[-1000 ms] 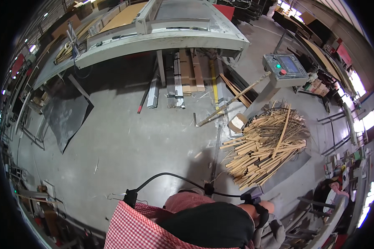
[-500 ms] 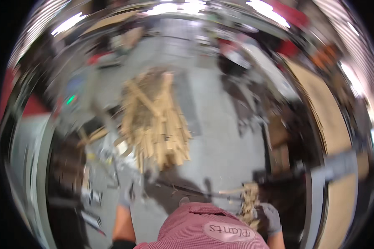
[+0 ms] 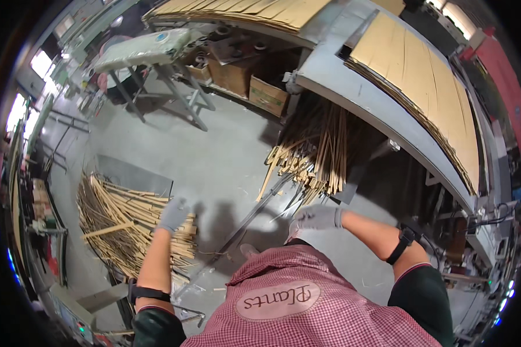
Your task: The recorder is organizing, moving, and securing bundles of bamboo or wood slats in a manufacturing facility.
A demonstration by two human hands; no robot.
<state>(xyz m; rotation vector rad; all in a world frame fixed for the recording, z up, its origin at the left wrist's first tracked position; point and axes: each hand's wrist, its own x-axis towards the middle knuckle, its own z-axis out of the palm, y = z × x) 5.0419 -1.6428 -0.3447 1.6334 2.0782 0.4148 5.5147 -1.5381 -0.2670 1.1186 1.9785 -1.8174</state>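
My left hand [image 3: 172, 214], in a grey glove, hovers by the right side of a big pile of tan and dark strips [image 3: 127, 225] on the floor. Its fingers are loosely apart and I see nothing in them. In front of my body, my right hand [image 3: 319, 217], gloved too, hangs with loosely bent fingers and no visible load. Beyond it a second bundle of long strips [image 3: 315, 173] lies partly beneath a table, its far part in shadow. A long thin grey bar [image 3: 246, 220] runs slantwise across the floor between my hands.
A grey worktable [image 3: 353, 87] carries stacked tan sheets [image 3: 417, 87] at the far right. Cardboard boxes [image 3: 267, 95] stand at the back. A wrapped slab [image 3: 142, 51] rests on metal trestle legs at the far left. A dark flat sheet [image 3: 134, 176] lies beside the pile.
The view has turned to the right, so the strip pile now sits at the left. My right hand has left the bundle of short strips beside it and come in front of my body.
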